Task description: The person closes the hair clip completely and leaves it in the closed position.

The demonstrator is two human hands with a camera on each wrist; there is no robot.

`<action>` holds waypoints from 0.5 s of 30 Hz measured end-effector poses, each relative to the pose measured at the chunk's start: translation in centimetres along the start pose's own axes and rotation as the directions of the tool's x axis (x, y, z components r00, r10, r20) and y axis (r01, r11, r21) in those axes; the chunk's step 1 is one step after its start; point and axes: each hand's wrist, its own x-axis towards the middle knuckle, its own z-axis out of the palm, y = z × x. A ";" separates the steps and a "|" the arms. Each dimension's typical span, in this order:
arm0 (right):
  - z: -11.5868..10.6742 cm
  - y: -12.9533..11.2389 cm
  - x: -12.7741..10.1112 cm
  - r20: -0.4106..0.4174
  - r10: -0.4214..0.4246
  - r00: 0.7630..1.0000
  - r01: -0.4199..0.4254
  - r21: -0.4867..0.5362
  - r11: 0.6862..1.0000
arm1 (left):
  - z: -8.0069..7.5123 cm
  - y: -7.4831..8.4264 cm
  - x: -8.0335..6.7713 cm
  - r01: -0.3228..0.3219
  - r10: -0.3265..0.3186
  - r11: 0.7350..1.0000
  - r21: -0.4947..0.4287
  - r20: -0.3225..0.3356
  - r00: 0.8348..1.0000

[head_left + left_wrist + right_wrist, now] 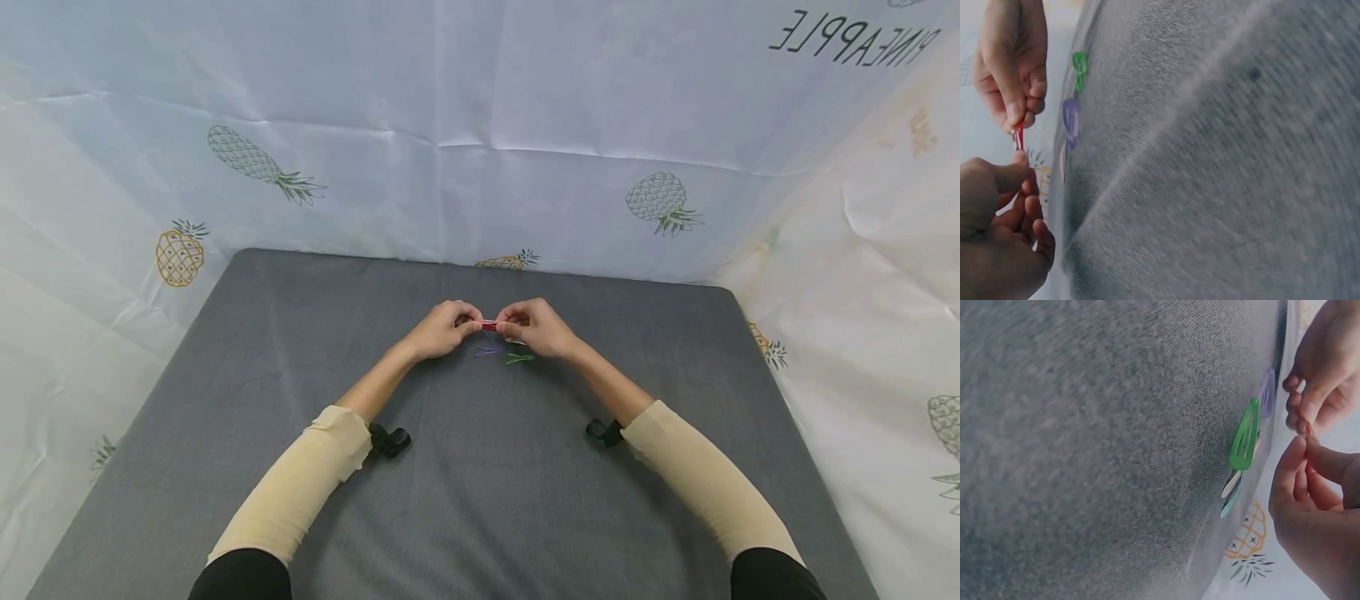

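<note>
Between both hands, a little above the far part of the table, is a red snap hair clip [490, 325]. My left hand [442, 331] pinches one end of it between thumb and forefinger, and my right hand [542, 327] pinches the other end; the fingertips cover much of the clip. On the cloth just nearer than the hands lie a purple hair clip [1267, 394] and a green hair clip [1245, 434]. The right wrist view also shows a cream clip [1231, 484] and a teal clip [1230, 503] beyond the green one, partly covered.
A grey cloth covers the table [480, 500]. White curtains printed with pineapples [255, 158] hang behind the far edge and at both sides. Black straps [390, 440] with small mounts sit on both forearms near the sleeve ends.
</note>
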 end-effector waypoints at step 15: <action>0.2 0.2 -0.1 -0.033 0.064 0.997 -0.062 0.072 0.996 | 0.7 -0.6 -0.2 0.012 -0.012 1.000 -0.007 -0.125 0.992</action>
